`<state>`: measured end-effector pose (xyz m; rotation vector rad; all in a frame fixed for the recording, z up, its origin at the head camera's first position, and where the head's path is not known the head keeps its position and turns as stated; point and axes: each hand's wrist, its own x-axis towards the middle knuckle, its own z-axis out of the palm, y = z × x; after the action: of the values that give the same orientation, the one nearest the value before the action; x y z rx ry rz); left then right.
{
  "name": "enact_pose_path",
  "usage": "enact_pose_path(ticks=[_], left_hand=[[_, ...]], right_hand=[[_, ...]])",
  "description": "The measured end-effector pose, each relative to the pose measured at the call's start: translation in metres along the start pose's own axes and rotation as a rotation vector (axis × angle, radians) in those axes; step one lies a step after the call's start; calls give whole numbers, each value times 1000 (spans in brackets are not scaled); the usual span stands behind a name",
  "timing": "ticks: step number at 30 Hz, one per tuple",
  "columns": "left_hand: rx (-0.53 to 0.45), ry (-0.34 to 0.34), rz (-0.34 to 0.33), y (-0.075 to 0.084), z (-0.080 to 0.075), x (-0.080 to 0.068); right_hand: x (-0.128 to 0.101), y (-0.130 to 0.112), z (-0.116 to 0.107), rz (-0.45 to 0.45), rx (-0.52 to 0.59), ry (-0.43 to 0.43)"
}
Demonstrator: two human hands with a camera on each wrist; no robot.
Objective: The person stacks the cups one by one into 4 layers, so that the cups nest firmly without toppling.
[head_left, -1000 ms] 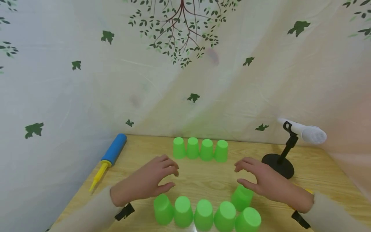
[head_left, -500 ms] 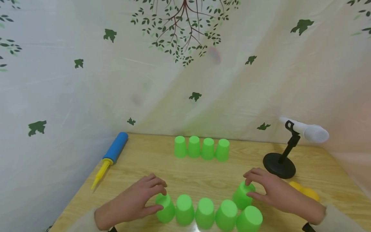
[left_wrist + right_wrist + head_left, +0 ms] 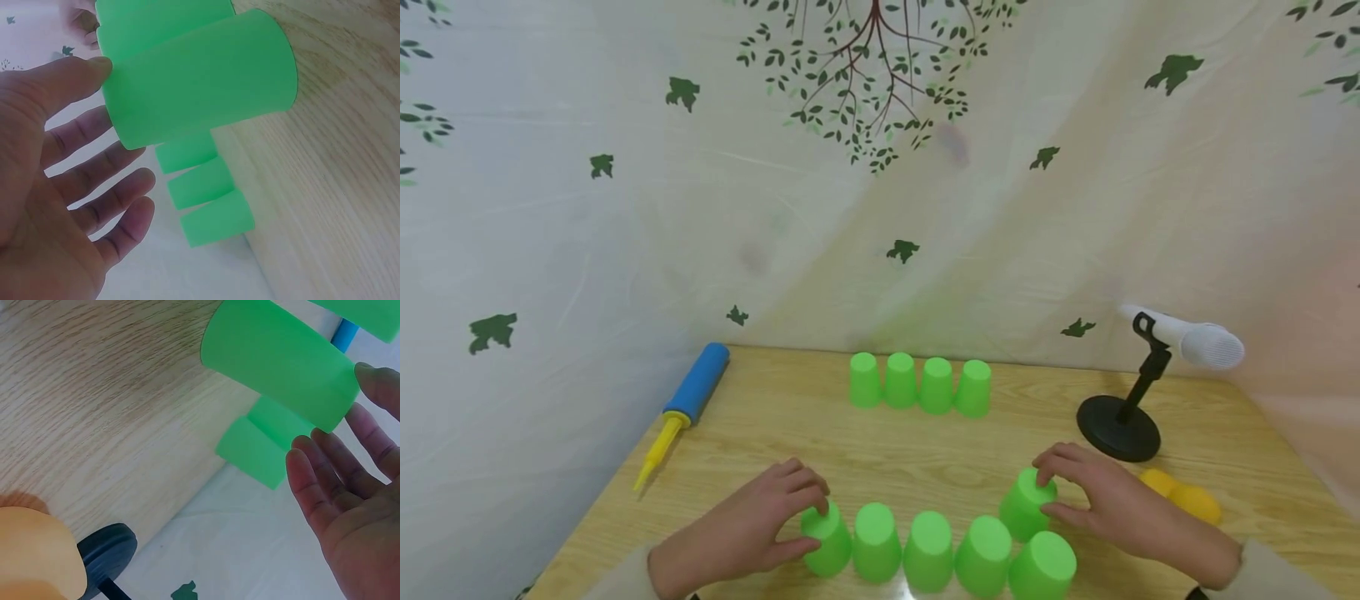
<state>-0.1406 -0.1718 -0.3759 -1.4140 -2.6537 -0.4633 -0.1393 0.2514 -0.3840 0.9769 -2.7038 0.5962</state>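
Observation:
Green cups stand upside down on the wooden table in the head view. My left hand (image 3: 752,521) pinches the top of the leftmost front cup (image 3: 831,552) between thumb and index finger. In the left wrist view that cup (image 3: 200,81) fills the middle, and the other fingers spread loosely beside it. My right hand (image 3: 1116,508) grips the top of another cup (image 3: 1022,510), set just behind the right end of the front row. In the right wrist view the thumb and fingers meet this cup (image 3: 281,362) at its narrow end. Both cups stand upright at table level.
Several more cups (image 3: 928,554) continue the front row, and a second row (image 3: 900,383) stands at the back. A blue and yellow hand pump (image 3: 696,383) lies left. At right are a microphone (image 3: 1210,346) on a black stand (image 3: 1118,429) and yellow rounded objects (image 3: 1195,503).
Both hands have come down and outward from above the table, the left to the leftmost front cup, the right to the cup behind the row. The cups have kept their places.

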Motion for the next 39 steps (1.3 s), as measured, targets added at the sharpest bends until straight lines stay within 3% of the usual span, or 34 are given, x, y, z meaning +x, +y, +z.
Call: enact_pose_path(ticks=[12,22,34,39], left_hand=[[-8,13,5,2,1,-2],[-46,0,-18,0,1,-4],[-19,107,-19,-11,-8,2],[-15,176,-14,-18,-17,9]], right_hand=[[-2,-3,-1,60,56,-66],[-3,-2,3,51,57,-42],[1,-2,4,52,48,36],[6,-2,6,-13,66,95]])
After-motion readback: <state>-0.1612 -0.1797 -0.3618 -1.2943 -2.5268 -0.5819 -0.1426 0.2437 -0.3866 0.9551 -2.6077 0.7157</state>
